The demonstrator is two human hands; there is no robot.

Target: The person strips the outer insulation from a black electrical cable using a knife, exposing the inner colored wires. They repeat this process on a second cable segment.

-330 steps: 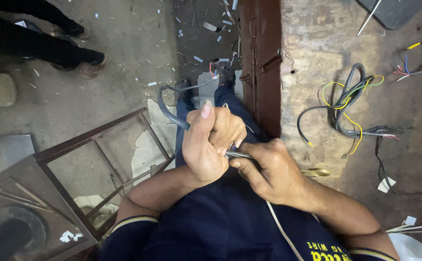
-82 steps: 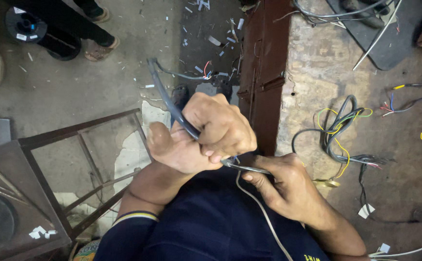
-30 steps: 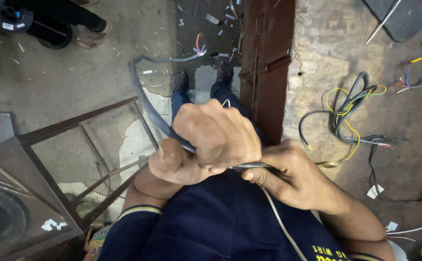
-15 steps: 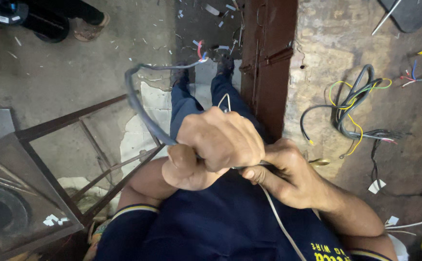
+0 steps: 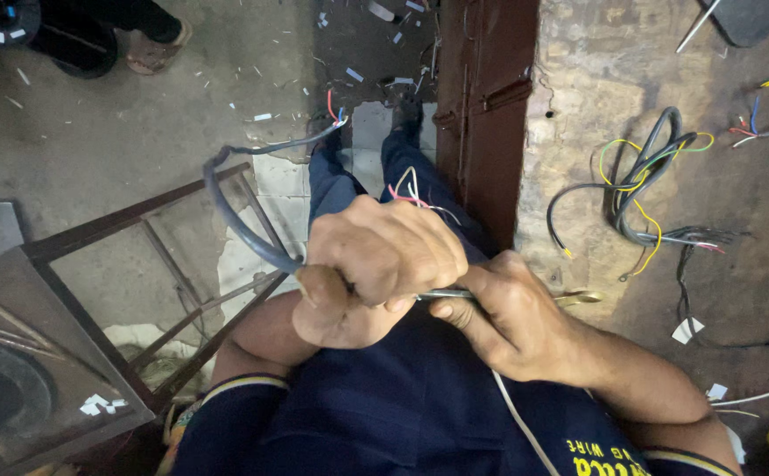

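Left hand fisted tight on the grey cable, right hand closed on a thin metal tool whose tip meets the cable at the fist. Cable loops out left and far, stripped end showing coloured cores; thin loose wires poke out above the fist. Looks semi-stiff, holds its bend, light, jacket likely slick, so best gripped close to the working point. Tool tip and cut hidden by fingers; can't tell tool type. Spare cables lie right
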